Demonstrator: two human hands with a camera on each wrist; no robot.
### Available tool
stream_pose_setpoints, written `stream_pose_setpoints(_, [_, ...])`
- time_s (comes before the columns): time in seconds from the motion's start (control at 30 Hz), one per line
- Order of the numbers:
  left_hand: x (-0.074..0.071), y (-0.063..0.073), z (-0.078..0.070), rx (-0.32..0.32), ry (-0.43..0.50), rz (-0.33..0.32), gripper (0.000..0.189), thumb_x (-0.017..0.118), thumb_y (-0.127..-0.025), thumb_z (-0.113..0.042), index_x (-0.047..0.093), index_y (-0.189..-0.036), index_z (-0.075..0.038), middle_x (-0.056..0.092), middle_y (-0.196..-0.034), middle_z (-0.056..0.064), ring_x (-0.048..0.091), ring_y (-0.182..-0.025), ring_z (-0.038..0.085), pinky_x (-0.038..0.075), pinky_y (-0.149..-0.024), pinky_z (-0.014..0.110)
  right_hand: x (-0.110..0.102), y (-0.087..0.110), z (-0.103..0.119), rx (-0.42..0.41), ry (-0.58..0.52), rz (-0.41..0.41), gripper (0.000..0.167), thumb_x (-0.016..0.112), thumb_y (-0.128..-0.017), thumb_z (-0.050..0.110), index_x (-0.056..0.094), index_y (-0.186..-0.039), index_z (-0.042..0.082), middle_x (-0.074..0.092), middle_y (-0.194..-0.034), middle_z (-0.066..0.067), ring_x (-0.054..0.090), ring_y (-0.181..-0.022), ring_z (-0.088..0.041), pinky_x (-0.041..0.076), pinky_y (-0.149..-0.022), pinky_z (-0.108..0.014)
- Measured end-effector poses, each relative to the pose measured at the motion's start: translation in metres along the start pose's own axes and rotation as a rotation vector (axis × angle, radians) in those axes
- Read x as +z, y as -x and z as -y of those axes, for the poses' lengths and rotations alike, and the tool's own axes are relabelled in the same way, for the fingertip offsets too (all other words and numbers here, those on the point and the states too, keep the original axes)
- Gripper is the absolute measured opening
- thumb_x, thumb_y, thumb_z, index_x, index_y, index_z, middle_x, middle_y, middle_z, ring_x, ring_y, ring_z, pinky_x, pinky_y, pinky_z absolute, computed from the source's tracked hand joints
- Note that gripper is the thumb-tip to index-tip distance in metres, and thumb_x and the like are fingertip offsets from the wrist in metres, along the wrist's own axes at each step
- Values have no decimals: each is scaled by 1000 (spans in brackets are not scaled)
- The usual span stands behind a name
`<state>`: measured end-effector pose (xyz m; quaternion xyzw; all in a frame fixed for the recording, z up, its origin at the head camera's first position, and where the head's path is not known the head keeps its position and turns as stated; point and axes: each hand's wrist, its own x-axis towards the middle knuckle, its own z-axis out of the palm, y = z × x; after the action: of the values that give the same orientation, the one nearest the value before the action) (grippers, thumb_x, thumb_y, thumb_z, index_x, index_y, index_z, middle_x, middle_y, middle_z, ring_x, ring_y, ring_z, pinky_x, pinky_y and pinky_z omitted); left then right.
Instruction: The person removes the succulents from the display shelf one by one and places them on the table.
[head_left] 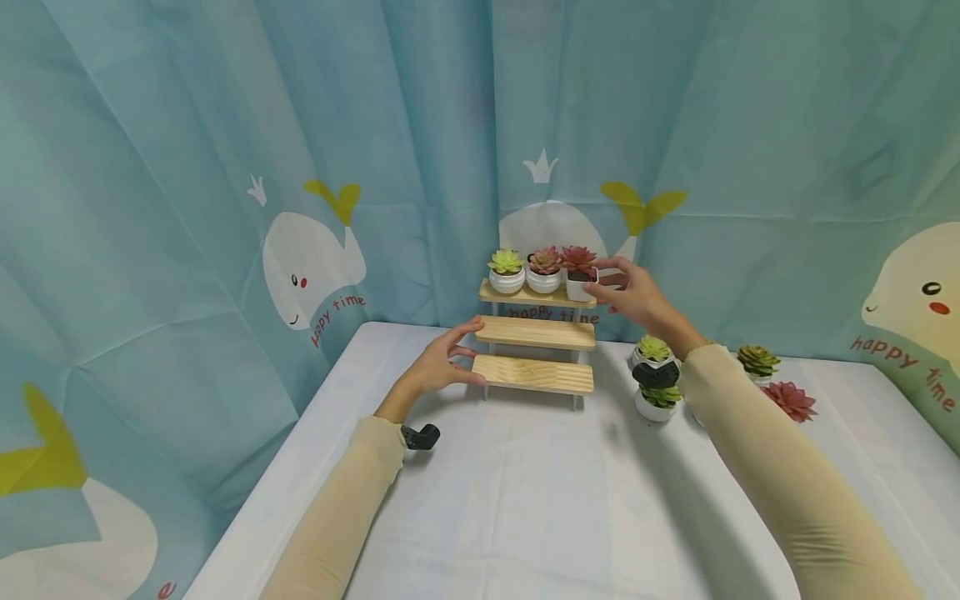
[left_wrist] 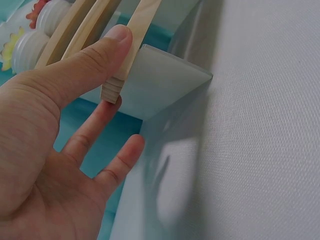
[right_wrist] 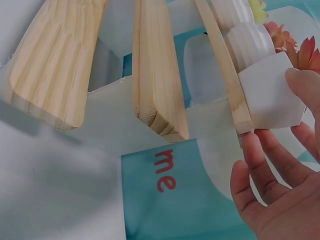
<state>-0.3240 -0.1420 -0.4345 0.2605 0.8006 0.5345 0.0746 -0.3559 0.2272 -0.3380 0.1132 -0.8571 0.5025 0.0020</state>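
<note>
One white tabletop (head_left: 465,500) carries, near its back edge, a three-step stand (head_left: 534,333) of pale, grained wood. The left hand (head_left: 438,362) grips its left end, thumb on the bottom step, forefinger at the middle one. The right hand (head_left: 633,293), fingers parted just a pot's breadth, grasps a square white pot (head_left: 579,291) at the top step's right end. Red pointed succulent leaves (head_left: 579,258) crown it.

L. hand (left_wrist: 55,145), 8 o'clk: thumb on nearest wd. board (left_wrist: 142,22), 12 o'clk; one fingertip at its end. 2 rear wd. boards (left_wrist: 95,27), 11. 2 wht. pots (left_wrist: 32,52), 10, w/ yel. plant (left_wrist: 10,50), red plant (left_wrist: 37,12). Wht. textured tabletop (left_wrist: 270,120), 3.
</note>
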Motion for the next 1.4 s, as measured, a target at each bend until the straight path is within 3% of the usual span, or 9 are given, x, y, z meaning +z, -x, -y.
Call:
stream_pose_setpoints(0.27, [0,0,-1,-6,-6,-4,95,88,-81,-5,38,-160,-21,21,-170,-11,56,-128,34,56,-94,46,-1,2,5,9,4,-7,69,71,-97,44,44,-150,10,57,-142,-23,67,-108,-31,55,-92,-47])
stream_pose_setpoints(0.47, [0,1,-2,-5,2,2,96,88,-80,-3,38,-160,-20,21,-170,-11,57,-128,34,56,-94,46,-3,5,6,4,-2,-6,69,72,-97,41,45,-149,6,55,-143,-24,62,-118,-36,56,-86,-36])
stream_pose_setpoints(0.7, [1,1,-1,-14,2,-3,96,89,-80,-4,39,-159,-22,22,-169,-13,57,-128,33,56,-94,45,-5,8,4,-6,0,-23,66,75,-95,39,47,-145,6,58,-138,-23,60,-122,-34,53,-97,-52])
stream_pose_setpoints(0.77, [1,1,-1,-14,3,-5,95,89,-80,-4,39,-159,-22,22,-169,-13,57,-128,33,56,-94,45,-6,9,3,-11,11,-25,66,75,-95,40,48,-144,6,59,-137,-23,60,-121,-33,54,-96,-50])
stream_pose_setpoints(1.07, [1,-1,0,-7,5,-1,94,87,-82,-4,38,-160,-20,21,-169,-11,56,-129,35,56,-95,46,-13,31,7,-79,62,-7,61,74,-96,41,50,-142,7,61,-134,-21,62,-119,-33,55,-90,-38])
stream_pose_setpoints(1.27, [1,-1,0,-8,7,2,94,87,-82,-4,37,-160,-20,21,-170,-11,56,-129,35,56,-95,45,-21,49,8,-106,93,6,56,74,-96,39,52,-139,10,62,-132,-18,63,-118,-31,54,-91,-41])
stream_pose_setpoints(1.4, [0,-1,1,-7,15,1,95,88,-81,-4,38,-160,-21,21,-169,-12,56,-129,34,56,-96,46,-25,62,8,-125,129,14,56,73,-97,36,51,-142,9,61,-133,-19,63,-117,-33,54,-85,-32])
